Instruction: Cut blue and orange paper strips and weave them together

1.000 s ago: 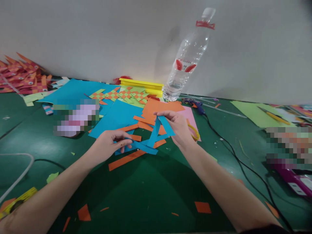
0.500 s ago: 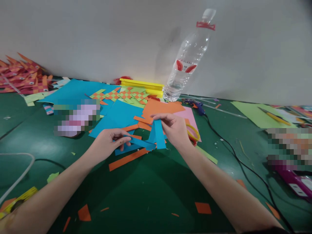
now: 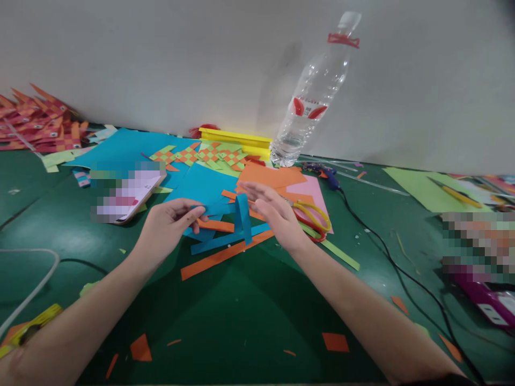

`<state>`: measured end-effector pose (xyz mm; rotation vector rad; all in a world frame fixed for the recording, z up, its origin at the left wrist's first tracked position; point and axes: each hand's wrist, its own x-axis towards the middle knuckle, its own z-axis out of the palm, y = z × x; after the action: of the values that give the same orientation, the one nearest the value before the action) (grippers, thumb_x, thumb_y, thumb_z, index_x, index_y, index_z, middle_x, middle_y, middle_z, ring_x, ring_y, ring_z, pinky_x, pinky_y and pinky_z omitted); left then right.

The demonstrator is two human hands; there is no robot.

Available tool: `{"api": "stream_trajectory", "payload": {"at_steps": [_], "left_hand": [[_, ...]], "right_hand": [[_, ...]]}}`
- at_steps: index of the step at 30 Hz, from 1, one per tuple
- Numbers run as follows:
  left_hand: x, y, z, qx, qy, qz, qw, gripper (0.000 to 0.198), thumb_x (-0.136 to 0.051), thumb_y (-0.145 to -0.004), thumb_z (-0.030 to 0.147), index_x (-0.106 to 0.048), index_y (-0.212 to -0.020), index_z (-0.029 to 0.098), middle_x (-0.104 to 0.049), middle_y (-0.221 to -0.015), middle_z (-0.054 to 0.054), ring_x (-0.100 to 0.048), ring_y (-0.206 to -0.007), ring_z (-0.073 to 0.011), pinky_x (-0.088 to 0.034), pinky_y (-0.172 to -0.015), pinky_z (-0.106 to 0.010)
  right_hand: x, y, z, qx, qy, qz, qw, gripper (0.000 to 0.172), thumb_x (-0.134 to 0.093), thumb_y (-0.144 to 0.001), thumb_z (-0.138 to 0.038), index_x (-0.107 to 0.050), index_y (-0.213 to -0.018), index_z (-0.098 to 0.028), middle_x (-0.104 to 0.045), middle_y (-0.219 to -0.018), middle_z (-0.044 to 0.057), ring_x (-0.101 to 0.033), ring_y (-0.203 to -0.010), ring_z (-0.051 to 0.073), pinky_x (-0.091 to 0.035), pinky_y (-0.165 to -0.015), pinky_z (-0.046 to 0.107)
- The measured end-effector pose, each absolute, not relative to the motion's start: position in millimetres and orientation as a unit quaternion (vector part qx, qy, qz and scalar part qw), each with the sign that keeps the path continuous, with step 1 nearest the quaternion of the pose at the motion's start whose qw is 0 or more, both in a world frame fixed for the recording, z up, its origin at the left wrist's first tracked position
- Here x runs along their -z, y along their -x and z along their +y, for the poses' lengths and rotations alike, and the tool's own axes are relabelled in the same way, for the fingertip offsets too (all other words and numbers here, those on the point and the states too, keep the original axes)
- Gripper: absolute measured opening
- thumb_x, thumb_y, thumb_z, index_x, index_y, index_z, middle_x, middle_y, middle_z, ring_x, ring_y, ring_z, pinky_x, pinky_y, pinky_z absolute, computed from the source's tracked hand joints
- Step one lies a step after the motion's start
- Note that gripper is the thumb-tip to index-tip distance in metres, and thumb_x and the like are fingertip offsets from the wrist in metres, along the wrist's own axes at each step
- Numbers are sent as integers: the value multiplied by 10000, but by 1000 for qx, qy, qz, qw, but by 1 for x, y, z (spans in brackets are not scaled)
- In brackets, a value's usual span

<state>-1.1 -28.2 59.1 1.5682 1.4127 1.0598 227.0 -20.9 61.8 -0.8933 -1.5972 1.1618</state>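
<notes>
My left hand (image 3: pixel 177 222) pinches one end of a blue paper strip (image 3: pixel 242 217). The strip runs to the right and bends into a loop that hangs down. Just right of the loop, my right hand (image 3: pixel 277 214) has its fingers stretched out and apart, with nothing held. Below the hands lie another blue strip (image 3: pixel 217 242) and a long orange paper strip (image 3: pixel 217 260) on the green table (image 3: pixel 237 321). Scissors with yellow and red handles (image 3: pixel 317 217) rest beside my right hand, their blades partly hidden behind it.
Behind are blue sheets (image 3: pixel 201 185), an orange sheet (image 3: pixel 269 177), woven paper fish (image 3: pixel 201 155) and a tilted water bottle (image 3: pixel 308 102). A phone (image 3: pixel 132 195) lies at left. To the right, a blue glue gun (image 3: pixel 328 176) trails its black cord (image 3: pixel 382 244).
My right hand has let go of the blue strip and its fingers have spread. My left hand has moved slightly up and left, still with the strip, whose loop now hangs freely.
</notes>
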Motion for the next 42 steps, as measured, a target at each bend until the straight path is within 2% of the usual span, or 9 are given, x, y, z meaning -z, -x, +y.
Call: {"api": "stream_trajectory", "payload": {"at_steps": [3,7,14,22,26,32,36,40,42], "left_hand": [[-60,2,-29,-429,-603,559,374,201,-622,-781,374,-667,-791,178,-621,-525,24,-586,-508,-132,-488,-577,-246],[-59,3,-28,-437,-599,558,373,213,-627,-773,385,-673,-799,180,-624,-525,24,-598,-510,-139,-495,-572,-253],[-57,2,-28,-453,-589,551,381,212,-637,-778,381,-671,-818,176,-642,-548,18,-604,-515,-134,-511,-578,-253],[-55,4,-28,-460,-584,542,392,181,-641,-802,361,-668,-818,183,-670,-617,15,-605,-539,-116,-514,-585,-228],[-52,4,-27,-432,-603,547,388,191,-644,-808,366,-678,-820,179,-646,-552,24,-603,-524,-116,-497,-585,-220],[-52,4,-28,-411,-634,525,393,183,-642,-816,363,-678,-811,184,-688,-644,11,-617,-528,-108,-495,-577,-207],[-54,3,-29,-398,-647,511,402,187,-643,-801,369,-674,-805,184,-695,-648,4,-622,-511,-117,-505,-552,-210],[-57,1,-30,-373,-672,508,389,198,-633,-798,376,-677,-776,185,-693,-624,-1,-620,-496,-125,-511,-543,-215],[-56,1,-30,-371,-678,507,382,195,-626,-801,373,-677,-771,187,-692,-617,-3,-623,-498,-128,-515,-543,-214]], "right_hand": [[-57,-221,-19,-521,429,-597,434,450,-694,-763,-404,-614,-1184,-266,-626,-1289,67,-584,-1187,251,-480,-999,455],[-55,-214,-22,-601,432,-546,392,338,-689,-762,-458,-682,-989,-207,-741,-1002,73,-690,-939,228,-549,-870,425],[-52,-212,-27,-634,415,-521,392,208,-720,-753,-411,-693,-768,-206,-705,-729,12,-656,-695,146,-536,-682,309],[-54,-217,-23,-596,445,-539,396,208,-698,-770,-405,-708,-733,-201,-712,-738,15,-636,-638,119,-532,-667,281],[-51,-218,-20,-606,448,-524,397,261,-680,-780,-449,-717,-784,-190,-728,-756,29,-653,-634,123,-550,-652,275],[-51,-223,-16,-593,464,-545,369,289,-702,-759,-440,-686,-901,-189,-747,-862,58,-687,-716,157,-563,-682,302],[-57,-228,-15,-495,490,-639,327,284,-618,-822,-467,-671,-854,-190,-722,-780,40,-666,-697,173,-504,-613,287],[-60,-233,-14,-219,515,-783,273,446,-461,-922,-474,-546,-589,-191,-549,-561,-1,-525,-561,143,-331,-542,279],[-58,-235,-13,-119,501,-816,262,458,-423,-948,-442,-507,-572,-194,-517,-556,1,-500,-568,144,-312,-572,288]]}}
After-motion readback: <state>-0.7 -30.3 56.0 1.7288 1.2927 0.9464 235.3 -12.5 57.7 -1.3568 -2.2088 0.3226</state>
